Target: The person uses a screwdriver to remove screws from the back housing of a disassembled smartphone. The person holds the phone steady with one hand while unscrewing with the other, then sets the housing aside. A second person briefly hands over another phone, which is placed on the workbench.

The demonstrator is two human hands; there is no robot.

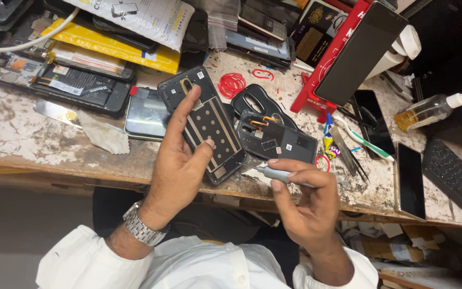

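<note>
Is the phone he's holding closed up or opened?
Opened: the phone in the left hand shows bare inner frame, no back cover.

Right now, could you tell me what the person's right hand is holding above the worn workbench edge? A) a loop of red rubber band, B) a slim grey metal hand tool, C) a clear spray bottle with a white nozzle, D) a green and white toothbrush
B: the right hand pinches a slim grey metal hand tool between thumb and fingers, while the left hand holds up a black plastic phone back panel.

Left hand [180, 160] raised, fingers extended, gripping; right hand [306, 206] lower, fingers apparently pinched shut.
</note>
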